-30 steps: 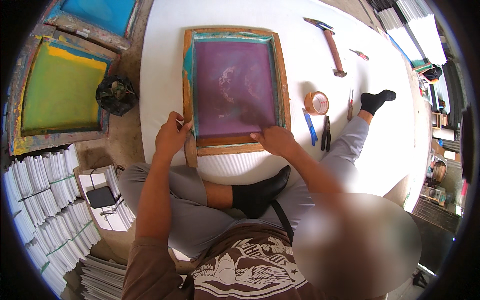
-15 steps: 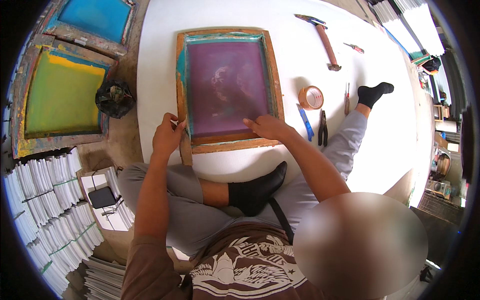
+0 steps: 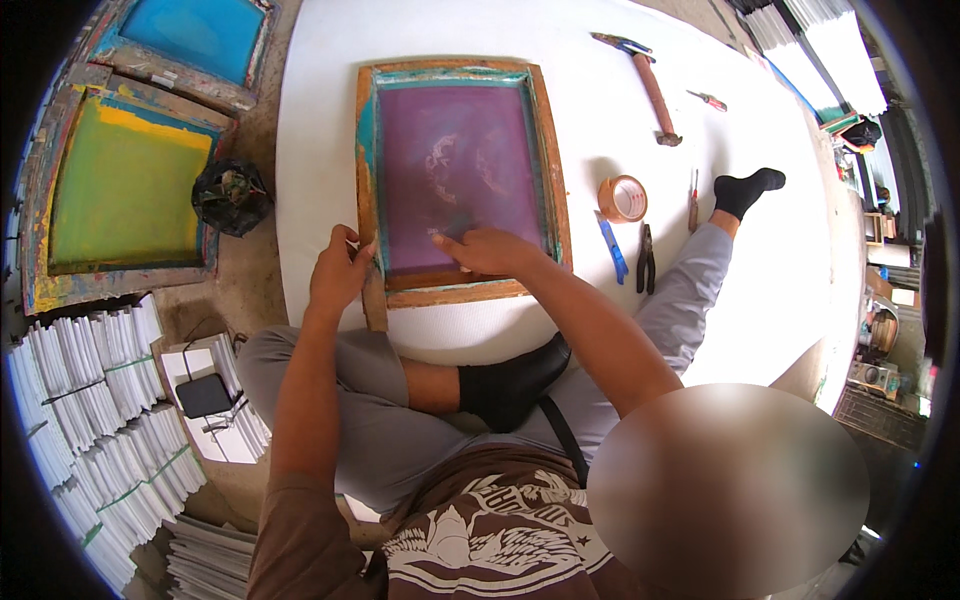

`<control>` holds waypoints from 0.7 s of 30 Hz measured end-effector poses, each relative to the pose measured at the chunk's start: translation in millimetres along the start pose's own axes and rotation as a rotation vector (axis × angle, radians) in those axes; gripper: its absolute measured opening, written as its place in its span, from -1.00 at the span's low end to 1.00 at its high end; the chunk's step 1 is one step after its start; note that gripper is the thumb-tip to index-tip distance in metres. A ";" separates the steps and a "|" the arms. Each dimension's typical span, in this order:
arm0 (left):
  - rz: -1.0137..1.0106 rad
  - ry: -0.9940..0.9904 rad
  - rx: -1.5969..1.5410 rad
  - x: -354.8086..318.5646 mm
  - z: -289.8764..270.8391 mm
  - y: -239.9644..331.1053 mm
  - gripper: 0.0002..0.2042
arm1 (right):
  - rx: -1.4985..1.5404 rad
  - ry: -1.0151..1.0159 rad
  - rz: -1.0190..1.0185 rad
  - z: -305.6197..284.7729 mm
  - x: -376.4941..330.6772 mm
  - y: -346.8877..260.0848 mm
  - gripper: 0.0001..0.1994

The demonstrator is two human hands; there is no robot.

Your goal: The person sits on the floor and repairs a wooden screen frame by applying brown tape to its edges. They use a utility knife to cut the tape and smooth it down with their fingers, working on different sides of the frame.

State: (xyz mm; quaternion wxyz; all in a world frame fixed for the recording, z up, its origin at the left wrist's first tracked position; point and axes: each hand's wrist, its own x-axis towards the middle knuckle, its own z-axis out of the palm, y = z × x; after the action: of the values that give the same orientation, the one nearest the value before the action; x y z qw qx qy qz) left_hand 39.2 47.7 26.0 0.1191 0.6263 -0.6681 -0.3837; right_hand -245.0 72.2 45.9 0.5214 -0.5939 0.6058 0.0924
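A wooden screen-printing frame (image 3: 548, 160) with purple mesh (image 3: 440, 180) lies on the white surface in front of me. My left hand (image 3: 340, 272) is at its lower left corner, thumb and fingers pinched on the upper end of a brown strip (image 3: 374, 305). That strip runs along the frame's left side and pokes out past the bottom edge. Over the lower part of the mesh is my right hand (image 3: 492, 252), with nothing visible in it. Its thumb and a finger point left, apart from each other; the remaining fingers are partly hidden.
Right of the frame lie a tape roll (image 3: 622, 199), a blue cutter (image 3: 612, 250), pliers (image 3: 646, 258), a hammer (image 3: 655, 95) and screwdrivers (image 3: 693, 200). At left are yellow-green (image 3: 130, 190) and blue (image 3: 195, 35) screens, a black bag (image 3: 232, 197) and paper stacks (image 3: 110, 430).
My right hand has slid left across the lower mesh. The frame has shifted very slightly right, and my left hand keeps its pinch at the corner.
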 end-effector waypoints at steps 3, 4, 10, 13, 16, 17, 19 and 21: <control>-0.011 -0.004 -0.004 -1.8 -0.3 -6.9 -0.66 | 0.011 -0.089 0.036 -16.8 -3.9 -2.5 0.06; 0.004 -0.002 -0.007 -0.2 0.4 -8.2 -0.66 | 0.007 -0.084 0.080 -21.6 -4.3 9.9 0.06; -0.006 -0.037 0.005 3.2 -1.1 -5.8 -0.64 | -0.064 -0.018 0.128 -14.6 0.5 28.0 0.05; 0.007 -0.042 -0.020 3.0 -1.7 -4.9 -0.65 | -0.105 0.002 -0.032 1.3 17.8 1.3 0.05; 0.011 -0.046 -0.032 4.1 -0.8 -5.7 -0.65 | -0.040 -0.097 -0.064 12.5 39.7 -34.2 0.05; 0.005 -0.052 -0.033 4.3 -0.3 -6.6 -0.64 | 0.015 -0.102 -0.079 18.4 44.6 -45.2 0.05; -0.006 -0.059 -0.040 4.9 -1.5 -9.1 -0.64 | 0.068 -0.126 -0.107 20.0 48.8 -48.8 0.04; -0.014 -0.069 -0.058 5.3 -0.3 -7.4 -0.64 | 0.071 -0.163 -0.132 12.6 48.1 -37.3 0.02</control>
State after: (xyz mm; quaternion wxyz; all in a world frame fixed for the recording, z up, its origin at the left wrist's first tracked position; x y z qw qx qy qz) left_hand 43.9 43.3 19.7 0.1113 0.6136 -0.6561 -0.4251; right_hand -196.0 41.0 23.6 0.5947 -0.6041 0.5237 0.0841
